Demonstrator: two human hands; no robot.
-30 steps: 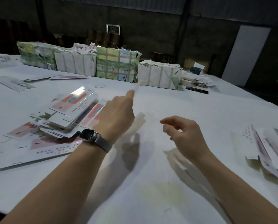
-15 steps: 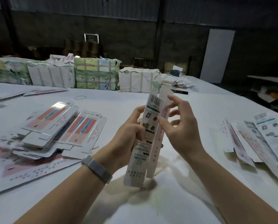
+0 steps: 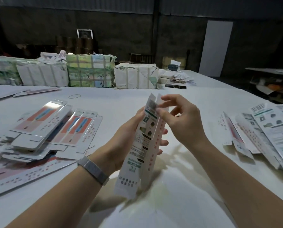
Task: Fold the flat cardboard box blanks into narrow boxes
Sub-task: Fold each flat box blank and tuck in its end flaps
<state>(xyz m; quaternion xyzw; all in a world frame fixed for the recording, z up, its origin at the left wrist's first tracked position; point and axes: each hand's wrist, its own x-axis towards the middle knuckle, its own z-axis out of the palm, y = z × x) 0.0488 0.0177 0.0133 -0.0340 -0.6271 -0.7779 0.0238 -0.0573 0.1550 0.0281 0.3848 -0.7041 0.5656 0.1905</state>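
Right hand (image 3: 185, 122) now pinching top flap | box (image 3: 142, 145) upright, half-formed, narrow

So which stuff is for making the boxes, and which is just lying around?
For the job:
box held in left hand and right hand
blanks
folded boxes

Lying about:
wrapped bundles
rubber band
phone

The tall, narrow white printed cardboard box (image 3: 141, 145) hides most left-hand fingers (image 3: 163, 143); its small print blurs, and the pile of flat white box blanks (image 3: 269, 132) runs off the right edge.
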